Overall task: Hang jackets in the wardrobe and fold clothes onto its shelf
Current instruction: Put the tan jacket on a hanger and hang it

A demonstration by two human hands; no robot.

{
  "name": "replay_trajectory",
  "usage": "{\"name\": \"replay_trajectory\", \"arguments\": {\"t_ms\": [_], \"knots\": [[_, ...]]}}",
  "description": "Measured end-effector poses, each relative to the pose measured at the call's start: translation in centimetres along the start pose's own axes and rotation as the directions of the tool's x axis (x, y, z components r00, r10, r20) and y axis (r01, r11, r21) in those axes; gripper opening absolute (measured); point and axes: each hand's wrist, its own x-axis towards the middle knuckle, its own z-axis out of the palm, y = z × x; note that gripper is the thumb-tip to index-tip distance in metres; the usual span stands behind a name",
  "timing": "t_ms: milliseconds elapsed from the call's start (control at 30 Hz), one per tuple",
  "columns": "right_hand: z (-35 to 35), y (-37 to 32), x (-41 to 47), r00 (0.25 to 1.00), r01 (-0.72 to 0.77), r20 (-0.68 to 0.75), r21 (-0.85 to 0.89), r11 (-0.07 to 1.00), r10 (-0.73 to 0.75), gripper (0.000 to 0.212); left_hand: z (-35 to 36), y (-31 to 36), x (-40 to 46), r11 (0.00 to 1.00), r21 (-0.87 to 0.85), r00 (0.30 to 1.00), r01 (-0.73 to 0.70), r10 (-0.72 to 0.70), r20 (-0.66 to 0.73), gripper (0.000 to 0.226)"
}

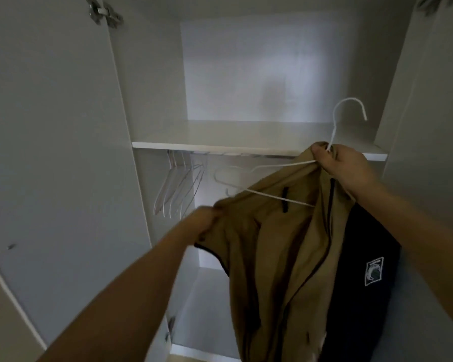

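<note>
A person stands before an open white wardrobe (152, 100), both bare arms raised toward its interior; the right hand (335, 159) pinches the neck of a white wire hanger (336, 124) together with the collar of a tan zip-front jacket (272, 244), fingers curled tight around both; the hanger's hook rises above the fist, in front of the shelf (220, 146), while its near arm and lower bar show bare against the jacket's opening; the left hand (207, 222) grips a bunched fold of the jacket's shoulder, fingers closed on the cloth and slightly blurred; the jacket hangs between the two hands, partly off the hanger, its dark zipper running down the front and a small black tab showing near the collar; beside it, to the right and partly behind, hangs a black garment (369, 257) bearing a pale square emblem; under the shelf runs a metal rail (246, 154), and on its left end a cluster of empty white hangers (175, 189) hangs close together, well apart from the jacket; a metal hinge (104, 13) shows at the top of the left door.
</note>
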Motion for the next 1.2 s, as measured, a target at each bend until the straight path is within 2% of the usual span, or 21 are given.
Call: {"name": "replay_trajectory", "arguments": {"t_ms": [100, 200, 233, 333, 433, 500, 567, 600, 667, 733, 767, 900, 933, 1000, 1067, 1133, 1200], "knots": [[0.5, 0.7, -0.9, 1.000, 0.006, -0.024, -0.147, 0.989, -0.009, 0.053, -5.1, 5.6, 0.0, 0.999, -0.043, 0.998, 0.016, -0.018, -0.060, 0.033], [1.6, 0.7, -1.6, 0.982, 0.149, -0.054, -0.370, 0.917, -0.181, 0.026, -7.4, 10.9, -1.1, 0.997, -0.067, 0.998, -0.022, 0.025, 0.051, 0.033], [1.9, 0.3, -1.6, 0.981, 0.143, -0.067, -0.392, 0.909, -0.183, 0.025, -7.5, 12.3, -1.4, 0.997, -0.070, 0.995, -0.039, 0.046, 0.093, 0.032], [2.7, -1.5, -1.2, 0.990, 0.109, -0.051, -0.349, 0.931, -0.135, 0.042, -5.4, 15.2, -2.8, 0.997, -0.056, 0.982, -0.049, 0.058, 0.178, 0.034], [3.0, -2.7, -0.5, 0.986, 0.131, -0.057, -0.319, 0.939, -0.156, 0.043, -2.7, 16.2, -3.5, 0.987, -0.162, 0.976, 0.023, 0.013, 0.217, 0.022], [2.7, -3.2, -0.2, 0.980, 0.141, -0.084, -0.341, 0.929, -0.180, 0.042, -2.0, 16.9, -3.4, 0.967, -0.256, 0.974, 0.013, 0.046, 0.223, 0.016], [2.2, -3.3, 0.3, 0.984, 0.136, -0.065, -0.309, 0.941, -0.164, 0.043, -2.0, 17.7, -3.4, 0.947, -0.319, 0.973, -0.031, 0.102, 0.207, 0.024], [1.9, -3.4, 0.5, 0.991, 0.123, -0.029, -0.234, 0.964, -0.133, 0.043, -2.0, 18.2, -3.5, 0.954, -0.293, 0.976, -0.060, 0.117, 0.182, 0.027], [1.8, -3.8, 0.6, 0.995, 0.073, 0.073, -0.035, 0.997, -0.070, 0.044, -1.8, 18.7, -3.6, 0.987, -0.101, 0.985, -0.128, 0.138, 0.107, 0.029], [2.3, -4.1, 0.4, 0.992, 0.044, 0.115, 0.054, 0.998, -0.050, 0.045, -1.5, 18.8, -4.0, 0.988, 0.044, 0.989, -0.148, 0.147, 0.031, 0.029], [2.5, -4.1, 0.3, 0.992, 0.041, 0.116, 0.057, 0.998, -0.047, 0.046, -1.4, 18.9, -3.9, 0.988, 0.029, 0.988, -0.150, 0.149, 0.027, 0.027], [1.9, -3.5, 0.7, 0.987, -0.029, 0.157, 0.013, 1.000, 0.026, 0.052, -0.4, 19.8, -4.3, 0.947, -0.258, 0.970, -0.193, 0.223, 0.093, 0.022], [1.7, -3.3, 0.8, 0.978, -0.081, 0.195, 0.046, 0.996, 0.071, 0.054, -0.2, 20.1, -4.1, 0.940, -0.249, 0.965, -0.235, 0.257, 0.060, 0.022], [1.6, -3.1, 0.3, 0.949, -0.172, 0.292, 0.162, 0.972, 0.119, 0.069, 0.1, 20.3, -4.1, 0.946, -0.116, 0.953, -0.303, 0.304, -0.013, 0.023], [1.4, -2.9, -0.3, 0.945, -0.152, 0.323, 0.284, 0.947, 0.055, 0.084, 0.3, 20.5, -3.9, 0.948, -0.030, 0.949, -0.316, 0.316, 0.001, 0.023], [1.3, -2.9, -0.7, 0.948, -0.090, 0.319, 0.279, 0.956, -0.004, 0.092, 0.3, 20.9, -3.9, 0.943, -0.024, 0.942, -0.333, 0.334, 0.020, 0.022], [1.2, -3.2, -0.5, 0.947, -0.029, 0.319, 0.182, 0.983, -0.031, 0.091, 0.5, 21.1, -3.9, 0.934, -0.023, 0.933, -0.358, 0.358, 0.044, 0.022]]}}
